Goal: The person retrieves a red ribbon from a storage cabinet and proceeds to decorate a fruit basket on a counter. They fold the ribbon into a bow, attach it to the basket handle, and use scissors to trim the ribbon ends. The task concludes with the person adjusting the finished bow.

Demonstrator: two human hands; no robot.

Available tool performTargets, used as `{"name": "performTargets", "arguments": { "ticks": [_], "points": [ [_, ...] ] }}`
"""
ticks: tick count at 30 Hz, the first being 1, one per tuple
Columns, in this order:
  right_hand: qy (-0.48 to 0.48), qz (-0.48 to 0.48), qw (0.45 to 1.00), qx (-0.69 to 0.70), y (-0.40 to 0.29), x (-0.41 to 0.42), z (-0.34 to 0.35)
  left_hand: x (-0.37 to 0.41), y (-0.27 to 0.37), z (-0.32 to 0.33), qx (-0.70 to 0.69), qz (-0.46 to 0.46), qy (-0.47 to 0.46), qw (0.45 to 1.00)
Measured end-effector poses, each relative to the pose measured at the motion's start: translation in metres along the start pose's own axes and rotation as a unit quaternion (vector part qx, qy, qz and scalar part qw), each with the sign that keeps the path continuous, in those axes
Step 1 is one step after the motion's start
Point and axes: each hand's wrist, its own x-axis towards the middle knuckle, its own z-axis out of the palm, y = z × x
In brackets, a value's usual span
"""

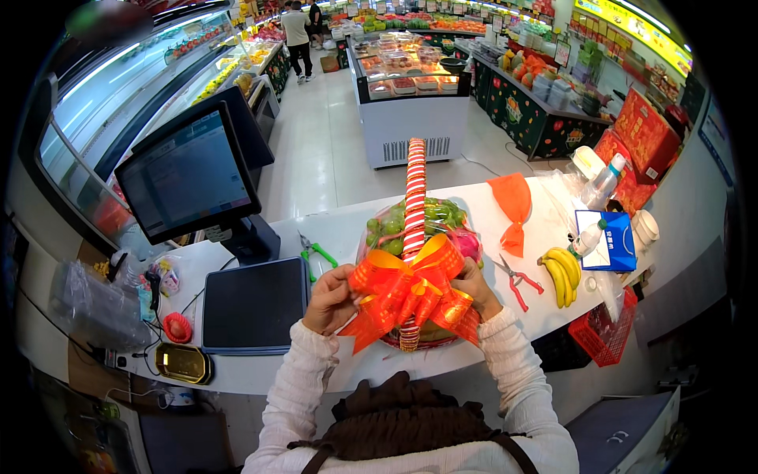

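Note:
A fruit basket wrapped in clear film stands on the white counter before me, with green grapes and a pink dragon fruit inside. Its tall handle is wound in red and white striped ribbon with gold trim. A large orange ribbon bow sits on the near side of the handle. My left hand pinches the bow's left loop at its outer edge. At the right loop, my right hand grips the ribbon, its fingertips partly hidden behind it. The bow covers much of the basket's front.
Green-handled pliers and a scale lie left, below a touchscreen monitor. To the right are red-handled pliers, bananas, a folded orange ribbon and a blue box. A red crate stands below the counter's right edge.

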Motion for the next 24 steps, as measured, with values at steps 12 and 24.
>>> {"name": "performTargets", "arguments": {
  "ticks": [12, 24],
  "points": [
    [0.041, -0.005, 0.999, 0.009, 0.054, -0.037, -0.034, -0.048, 0.001, -0.06, -0.059, 0.128, 0.072, 0.987],
    [0.095, -0.133, 0.87, 0.465, 0.065, -0.064, 0.009, -0.107, 0.0, -0.115, -0.167, 0.196, 0.169, 0.951]
  ]
}}
